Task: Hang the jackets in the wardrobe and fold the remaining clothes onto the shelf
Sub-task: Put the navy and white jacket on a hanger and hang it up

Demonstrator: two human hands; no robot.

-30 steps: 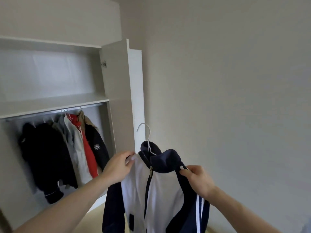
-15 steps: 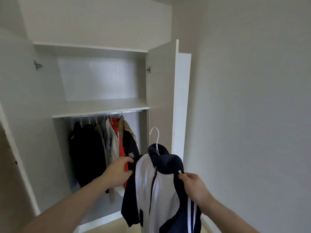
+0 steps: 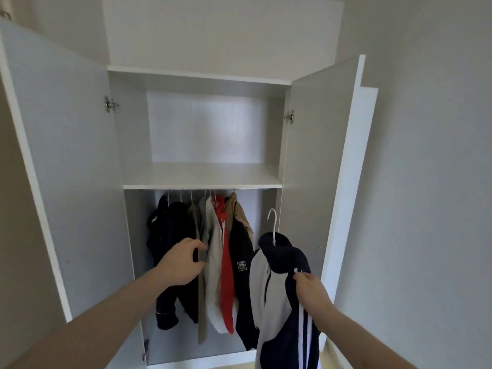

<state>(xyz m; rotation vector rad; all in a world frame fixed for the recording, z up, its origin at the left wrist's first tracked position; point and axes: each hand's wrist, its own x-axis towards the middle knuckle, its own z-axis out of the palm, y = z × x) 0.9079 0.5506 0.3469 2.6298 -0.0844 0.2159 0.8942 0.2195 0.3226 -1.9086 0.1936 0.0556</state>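
**Navy-and-white jacket held at the open wardrobe**

The right hand (image 3: pixel 312 291) has its grip pinched on the shoulder of the navy-and-white jacket (image 3: pixel 277 302), which hangs on a white hanger (image 3: pixel 273 225) in front of the wardrobe's right side, its hook below the rail (image 3: pixel 202 189). The left hand (image 3: pixel 183 262) reaches among the hung clothes, fingers curled at the edge of a grey garment (image 3: pixel 203 235); whether it holds the cloth, I cannot tell. On the rail hang dark jackets (image 3: pixel 170 235), a pale one (image 3: pixel 215 262), a red one (image 3: pixel 226 267) and a black-and-tan one (image 3: pixel 241 251), crowding the left and middle. The shelf (image 3: pixel 202 177) sits above the rail. Both wardrobe doors (image 3: pixel 66 169) stand open; a plain wall (image 3: pixel 431 182) is on the right.
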